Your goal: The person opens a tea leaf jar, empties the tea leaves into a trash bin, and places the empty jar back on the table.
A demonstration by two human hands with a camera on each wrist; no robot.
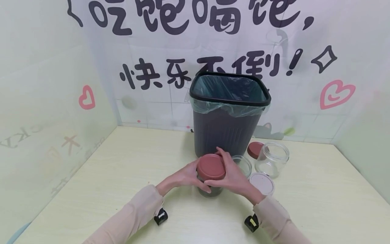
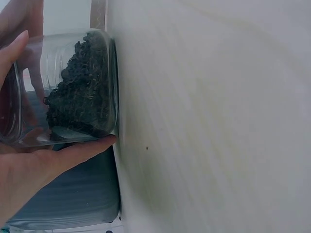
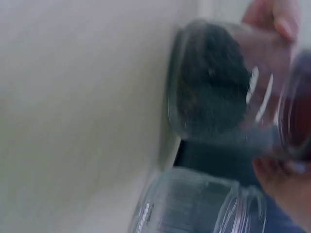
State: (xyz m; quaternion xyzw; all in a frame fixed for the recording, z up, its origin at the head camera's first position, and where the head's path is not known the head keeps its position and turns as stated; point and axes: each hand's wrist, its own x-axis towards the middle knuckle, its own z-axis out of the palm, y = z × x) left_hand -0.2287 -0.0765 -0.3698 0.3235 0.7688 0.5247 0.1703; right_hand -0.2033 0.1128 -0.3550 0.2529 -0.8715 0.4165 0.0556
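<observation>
The left hand (image 1: pixel 182 177) wraps the jar (image 1: pixel 215 192), its thumb across the front and its fingers along the far side; the right hand (image 1: pixel 236 178) grips around the red lid (image 1: pixel 211 167), thumb at its near edge. The jar looks upright, its base on or very close to the table (image 1: pixel 91 196), in front of the bin (image 1: pixel 223 134).

The views do not show how firmly the lid is threaded. If it sits loose or crooked, lifting by it alone could part lid from glass and drop the jar. If the left hand's hold is slack on the smooth wall, the whole jar could spin with the lid instead of holding against it.

Inside, the dark leaves (image 2: pixel 82 94) heap higher on one side, so a sharp tilt with the lid off would probably slide them out over the table.

Outward, the clear jar (image 3: pixel 194 204) stands just beyond the right hand; a wide swing of that wrist could knock it. Near it lies the white lid (image 1: pixel 262 184), which the forearm might brush. The far jar (image 1: pixel 271 161) and the spare lid (image 1: pixel 255 149) partly behind it are less exposed.
</observation>
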